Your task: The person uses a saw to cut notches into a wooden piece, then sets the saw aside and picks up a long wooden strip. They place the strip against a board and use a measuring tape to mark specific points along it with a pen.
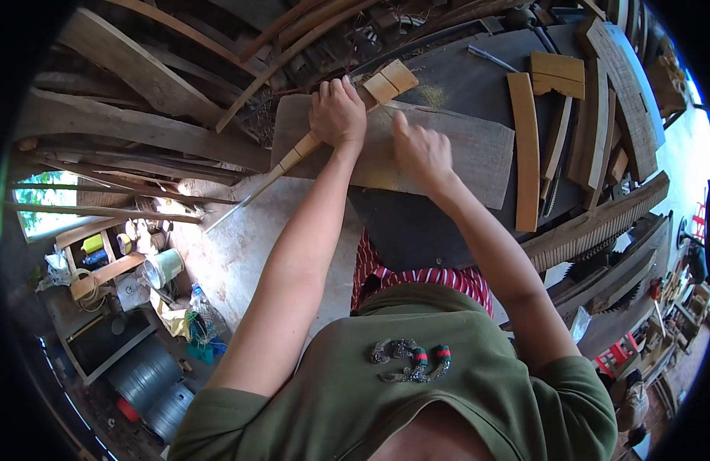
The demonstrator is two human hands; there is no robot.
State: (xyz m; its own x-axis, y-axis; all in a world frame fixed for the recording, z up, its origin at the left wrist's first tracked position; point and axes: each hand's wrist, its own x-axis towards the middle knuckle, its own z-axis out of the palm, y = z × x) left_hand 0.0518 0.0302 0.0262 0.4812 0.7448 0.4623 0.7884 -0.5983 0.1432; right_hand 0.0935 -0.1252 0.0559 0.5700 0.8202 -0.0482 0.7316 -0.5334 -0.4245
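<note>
Fingers of the left hand [338, 115] are clamped around a long pale strip [297, 152] lying slanted across the grey board [470, 154] on the dark surface [416, 223], the right hand [422, 150] presses this board with curled fingers, so I think positioning is going on, and the next move needs a steady hold.

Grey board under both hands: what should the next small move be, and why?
Likely press the right hand harder onto the grey board: the left hand is closed round the pale wooden strip lying across it, and the board's left end seems to jut past the dark tabletop.
</note>
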